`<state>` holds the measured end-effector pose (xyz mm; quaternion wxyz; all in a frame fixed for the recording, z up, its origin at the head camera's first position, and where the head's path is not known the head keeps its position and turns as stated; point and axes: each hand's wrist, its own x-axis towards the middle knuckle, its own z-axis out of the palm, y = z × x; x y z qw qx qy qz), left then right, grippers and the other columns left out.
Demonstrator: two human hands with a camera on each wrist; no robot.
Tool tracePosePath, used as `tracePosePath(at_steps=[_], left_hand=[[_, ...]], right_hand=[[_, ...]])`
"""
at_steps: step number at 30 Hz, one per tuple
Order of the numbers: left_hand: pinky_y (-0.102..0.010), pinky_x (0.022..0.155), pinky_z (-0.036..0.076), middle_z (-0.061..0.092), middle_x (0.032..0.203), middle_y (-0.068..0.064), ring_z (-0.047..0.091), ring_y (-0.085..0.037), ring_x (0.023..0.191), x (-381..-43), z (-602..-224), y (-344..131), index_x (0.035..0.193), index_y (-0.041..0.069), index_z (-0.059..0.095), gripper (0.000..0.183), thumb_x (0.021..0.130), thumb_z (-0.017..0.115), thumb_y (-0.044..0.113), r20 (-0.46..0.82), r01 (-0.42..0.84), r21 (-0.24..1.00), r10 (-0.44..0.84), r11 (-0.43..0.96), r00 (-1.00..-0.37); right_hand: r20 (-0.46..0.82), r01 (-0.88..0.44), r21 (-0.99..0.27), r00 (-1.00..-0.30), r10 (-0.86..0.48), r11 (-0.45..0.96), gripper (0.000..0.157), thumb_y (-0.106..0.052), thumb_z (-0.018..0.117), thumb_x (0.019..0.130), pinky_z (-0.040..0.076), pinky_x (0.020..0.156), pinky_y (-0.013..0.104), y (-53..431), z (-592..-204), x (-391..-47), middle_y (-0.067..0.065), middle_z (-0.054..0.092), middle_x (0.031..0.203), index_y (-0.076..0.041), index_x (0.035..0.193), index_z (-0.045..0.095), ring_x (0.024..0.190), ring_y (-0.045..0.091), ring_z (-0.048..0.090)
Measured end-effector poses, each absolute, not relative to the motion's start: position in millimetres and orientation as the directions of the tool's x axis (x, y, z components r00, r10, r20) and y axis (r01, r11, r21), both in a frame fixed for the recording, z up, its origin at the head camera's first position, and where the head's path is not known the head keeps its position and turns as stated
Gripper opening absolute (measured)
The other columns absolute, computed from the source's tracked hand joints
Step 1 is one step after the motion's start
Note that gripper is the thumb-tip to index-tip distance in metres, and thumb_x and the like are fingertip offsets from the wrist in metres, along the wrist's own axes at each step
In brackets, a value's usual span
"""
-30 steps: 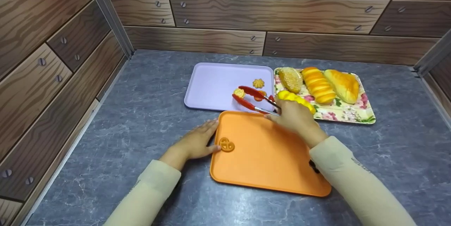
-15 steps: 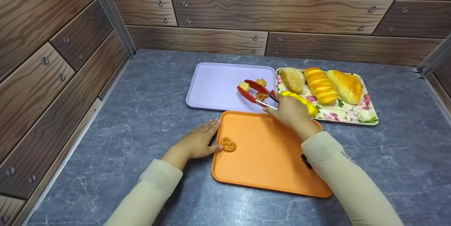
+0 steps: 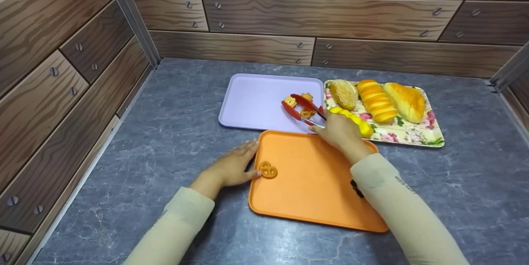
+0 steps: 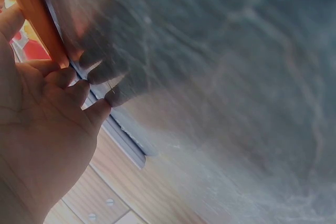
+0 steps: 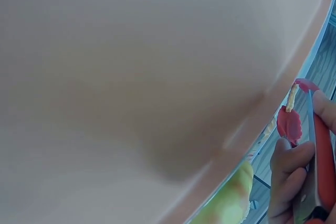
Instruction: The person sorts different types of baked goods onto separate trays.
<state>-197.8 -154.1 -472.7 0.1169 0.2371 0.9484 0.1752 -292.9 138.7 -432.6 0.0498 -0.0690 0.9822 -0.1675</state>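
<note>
In the head view, my right hand [image 3: 342, 130] grips a pair of red-tipped tongs [image 3: 291, 111] over the lavender tray [image 3: 248, 101]. A pale round cookie [image 3: 290, 101] sits between the tong tips; the right wrist view also shows this cookie [image 5: 292, 98] there. Close beside it are a flower-shaped cookie [image 3: 307, 96], partly covered by the tongs, and a brown cookie [image 3: 306, 113]. My left hand [image 3: 231, 166] lies with extended fingers along the left rim of the orange tray [image 3: 314, 186]. Its thumb reaches over that rim to a pretzel [image 3: 268, 170].
A floral tray [image 3: 432, 137] at the back right bears a seeded bun [image 3: 344, 94], a ridged loaf [image 3: 376, 100], a triangular bread [image 3: 407, 101] and a yellow twisted bread [image 3: 361, 124]. Wood-patterned walls [image 3: 264, 15] border the grey table [image 3: 177, 103] behind and on the left.
My right hand has shifted the tongs and the pale cookie rightward and slightly back, close to the other cookies on the lavender tray. The left hand stays at the orange tray's rim.
</note>
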Motion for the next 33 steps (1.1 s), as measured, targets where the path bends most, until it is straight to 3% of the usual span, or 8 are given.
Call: tracePosePath(at_steps=[6, 14, 20, 28, 33], left_hand=[[-0.045, 0.114, 0.016, 0.02, 0.156, -0.011, 0.017, -0.027, 0.142, -196.6, -472.1, -153.0, 0.152, 0.005, 0.018, 0.08, 0.094, 0.054, 0.045, -0.134, 0.41, 0.391, 0.492, 0.824, -0.86], [-0.045, 0.114, 0.016, 0.02, 0.156, -0.012, 0.017, -0.028, 0.142, -197.4, -472.8, -152.7, 0.152, 0.005, 0.018, 0.079, 0.094, 0.055, 0.044, -0.132, 0.409, 0.397, 0.492, 0.822, -0.861], [-0.045, 0.114, 0.016, 0.02, 0.156, -0.011, 0.016, -0.028, 0.142, -197.7, -473.9, -153.0, 0.153, 0.006, 0.018, 0.08, 0.094, 0.055, 0.045, -0.135, 0.402, 0.397, 0.486, 0.825, -0.863], [-0.043, 0.114, 0.017, 0.021, 0.156, -0.01, 0.017, -0.026, 0.142, -198.4, -473.9, -153.1, 0.153, 0.007, 0.017, 0.08, 0.093, 0.055, 0.046, -0.14, 0.404, 0.381, 0.484, 0.832, -0.864], [-0.042, 0.114, 0.016, 0.021, 0.156, -0.01, 0.017, -0.026, 0.142, -198.9, -473.9, -153.5, 0.153, 0.007, 0.018, 0.08, 0.093, 0.055, 0.046, -0.142, 0.403, 0.382, 0.484, 0.832, -0.864]], right_hand=[[-0.103, -0.1, -0.347, -0.984, -0.144, 0.932, 0.073, -0.053, 0.066, 0.084, 0.048, 0.078, 0.051, 140.1, -434.5, -293.2, 0.018, 0.062, 0.107, 0.001, 0.131, 0.052, 0.087, 0.035, 0.056], [-0.067, -0.127, -0.331, -0.985, -0.158, 0.935, 0.07, -0.053, 0.066, 0.083, 0.047, 0.07, 0.048, 143.0, -435.7, -292.9, 0.018, 0.063, 0.098, 0.001, 0.126, 0.056, 0.081, 0.035, 0.057], [-0.072, -0.13, -0.346, -0.984, -0.164, 0.929, 0.084, -0.059, 0.066, 0.08, 0.047, 0.071, 0.048, 146.2, -433.9, -293.6, 0.018, 0.062, 0.094, 0.002, 0.136, 0.048, 0.081, 0.034, 0.056], [-0.026, -0.167, -0.378, -0.981, -0.191, 0.911, 0.101, -0.067, 0.063, 0.077, 0.047, 0.082, 0.055, 156.0, -428.5, -289.9, 0.027, 0.057, 0.121, 0.002, 0.146, 0.033, 0.099, 0.043, 0.058], [0.02, -0.215, -0.374, -0.975, -0.223, 0.902, 0.107, -0.067, 0.063, 0.076, 0.048, 0.07, 0.05, 160.6, -426.7, -284.7, 0.021, 0.059, 0.107, 0.005, 0.147, 0.028, 0.087, 0.036, 0.057]])
